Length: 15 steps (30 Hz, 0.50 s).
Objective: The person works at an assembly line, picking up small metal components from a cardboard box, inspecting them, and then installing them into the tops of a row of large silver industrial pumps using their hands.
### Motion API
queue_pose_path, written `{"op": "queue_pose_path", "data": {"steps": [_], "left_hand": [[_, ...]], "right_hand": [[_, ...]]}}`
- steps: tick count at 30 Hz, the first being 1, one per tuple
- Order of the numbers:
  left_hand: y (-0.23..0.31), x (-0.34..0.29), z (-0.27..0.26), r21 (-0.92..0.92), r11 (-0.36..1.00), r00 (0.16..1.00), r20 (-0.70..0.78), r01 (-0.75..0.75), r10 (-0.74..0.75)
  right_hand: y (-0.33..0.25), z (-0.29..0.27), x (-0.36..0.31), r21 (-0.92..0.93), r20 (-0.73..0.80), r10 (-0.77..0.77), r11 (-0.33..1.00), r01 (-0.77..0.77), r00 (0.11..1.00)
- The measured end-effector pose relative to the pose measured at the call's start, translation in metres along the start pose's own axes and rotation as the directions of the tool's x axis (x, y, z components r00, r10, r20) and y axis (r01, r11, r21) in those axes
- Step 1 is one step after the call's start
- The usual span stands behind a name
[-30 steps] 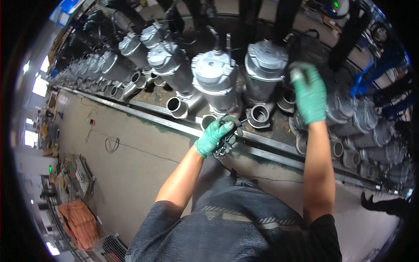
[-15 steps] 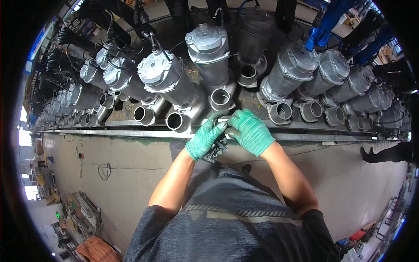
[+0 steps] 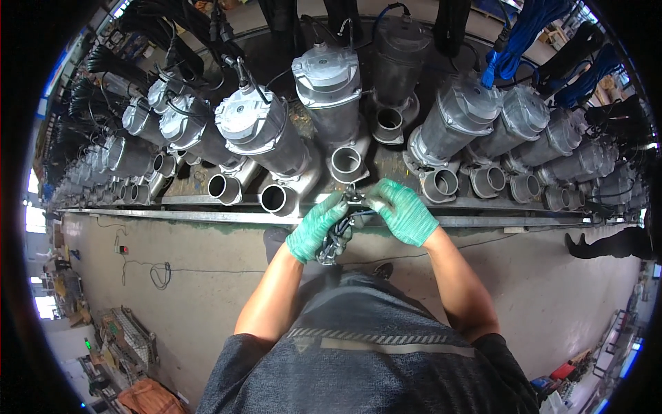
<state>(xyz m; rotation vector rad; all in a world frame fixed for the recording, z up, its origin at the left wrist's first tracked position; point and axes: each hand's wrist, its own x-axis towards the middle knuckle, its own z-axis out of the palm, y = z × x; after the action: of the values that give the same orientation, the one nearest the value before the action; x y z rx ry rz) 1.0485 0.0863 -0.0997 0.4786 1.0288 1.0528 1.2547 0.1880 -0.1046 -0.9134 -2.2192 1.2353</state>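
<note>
My left hand [image 3: 316, 231], in a green glove, is closed around a bunch of small dark and silvery parts [image 3: 335, 245], with thin dark strands among them; their exact kind does not show. Opposite it, my right hand [image 3: 405, 215], gloved alike, has thumb and fingers drawn together in a pinch. What sits in that pinch is mostly hidden. A small dark piece [image 3: 354, 194] shows between the two hands. Just beyond stands a grey metal submersible pump [image 3: 328, 93], its round outlet [image 3: 348, 164] facing me.
Similar pumps [image 3: 256, 127] stand in a long row on a bench, with outlets along the metal front rail [image 3: 227, 216]. Black cables and a blue cable bundle [image 3: 517, 34] hang above. A thin cable [image 3: 160, 274] lies on the floor; a person's leg [image 3: 610, 245] shows at right.
My hands have moved slightly apart, and the small dark piece between them is now visible. The bunch in my left hand has shifted a little left and down.
</note>
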Motion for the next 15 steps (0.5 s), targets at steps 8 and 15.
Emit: {"op": "queue_pose_path", "data": {"steps": [8,15], "left_hand": [[0.017,0.003,-0.013,-0.054,0.994,0.995,0.010,-0.099,0.100],[0.090,-0.020,-0.052,-0.502,0.720,0.876,-0.220,-0.479,0.429]], "right_hand": [[0.002,-0.021,0.011,0.861,-0.004,0.296,0.486,-0.147,0.955],[-0.031,-0.112,0.100,0.544,-0.441,0.177,0.833,0.105,0.880]]}}
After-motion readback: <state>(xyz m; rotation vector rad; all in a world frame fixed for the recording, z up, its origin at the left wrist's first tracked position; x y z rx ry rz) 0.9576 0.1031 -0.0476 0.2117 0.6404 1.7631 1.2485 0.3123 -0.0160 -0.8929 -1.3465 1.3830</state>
